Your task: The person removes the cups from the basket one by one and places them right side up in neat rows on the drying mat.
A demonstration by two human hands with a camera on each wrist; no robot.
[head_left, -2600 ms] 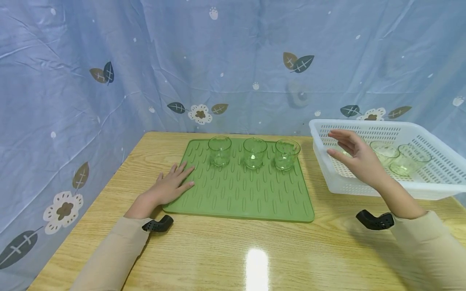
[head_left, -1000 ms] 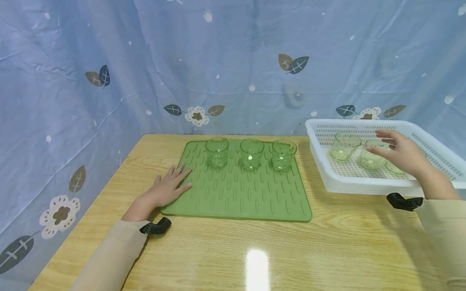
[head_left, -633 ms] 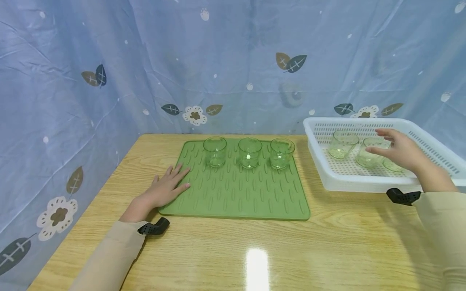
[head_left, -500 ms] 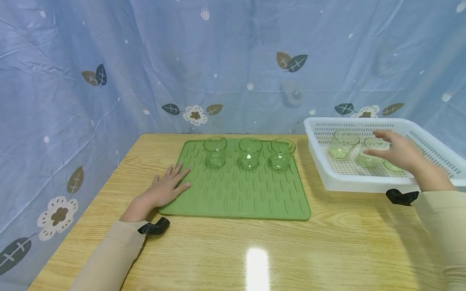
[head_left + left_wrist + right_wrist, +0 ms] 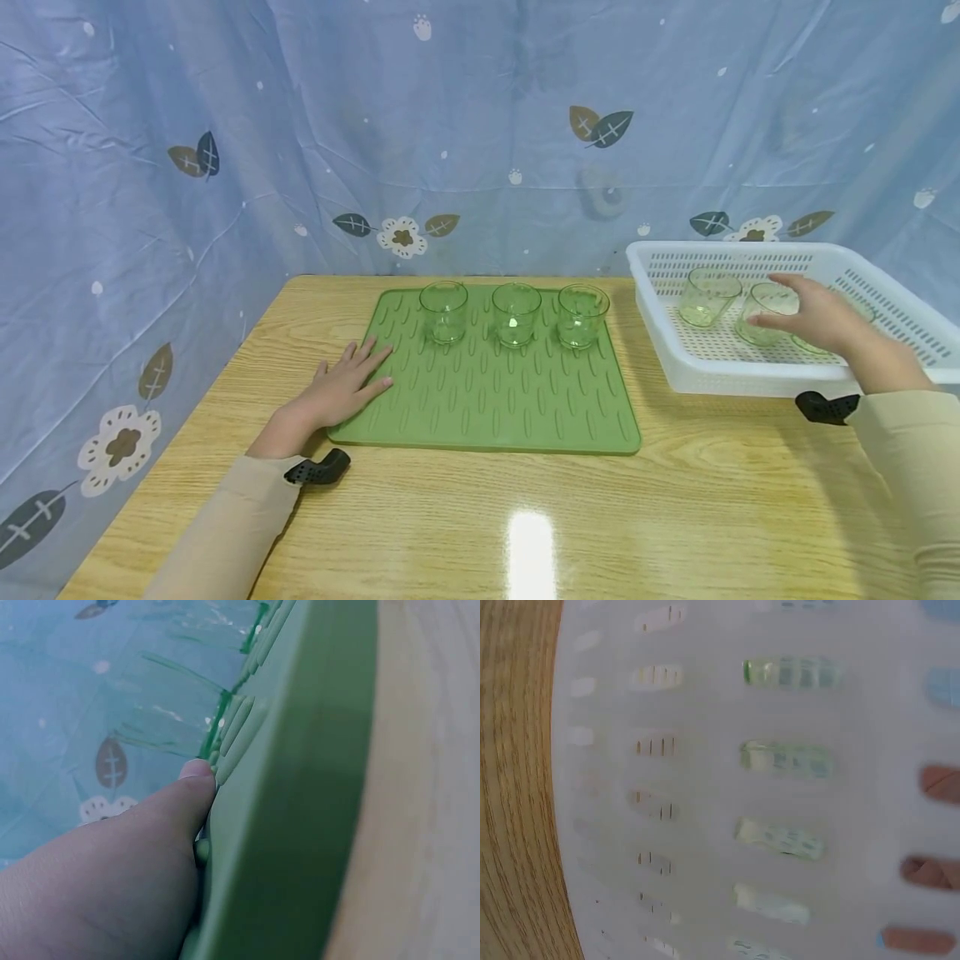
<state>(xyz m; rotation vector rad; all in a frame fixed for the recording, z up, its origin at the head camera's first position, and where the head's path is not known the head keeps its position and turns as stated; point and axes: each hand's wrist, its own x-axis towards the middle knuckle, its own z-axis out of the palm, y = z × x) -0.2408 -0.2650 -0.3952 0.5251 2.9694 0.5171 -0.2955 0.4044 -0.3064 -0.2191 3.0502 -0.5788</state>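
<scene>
Mat (image 5: 480, 392): left hand (image 5: 333, 398) spread flat, unclenched, across its edge — probably steadying it.
Basket (image 5: 757, 379): right hand (image 5: 821, 315) curved over a glass (image 5: 763, 298) — grip unclear.

We wear one long sleeve on each arm, both of plain beige cloth: the left sleeve (image 5: 225, 525) is mostly smooth, while the right sleeve (image 5: 903, 462) shows a few crosswise lines at its lower end, ribs or creases, we cannot tell which. Each reaches the wrist, beyond which our left hand (image 5: 335, 394) and right hand (image 5: 819, 317) are bare. At each cuff we carry a small matt black fitting, the left camera (image 5: 318, 467) and the right camera (image 5: 827, 407), bent like an elbow with a rounded outer end. Tiny dark dots mark their sides.
</scene>
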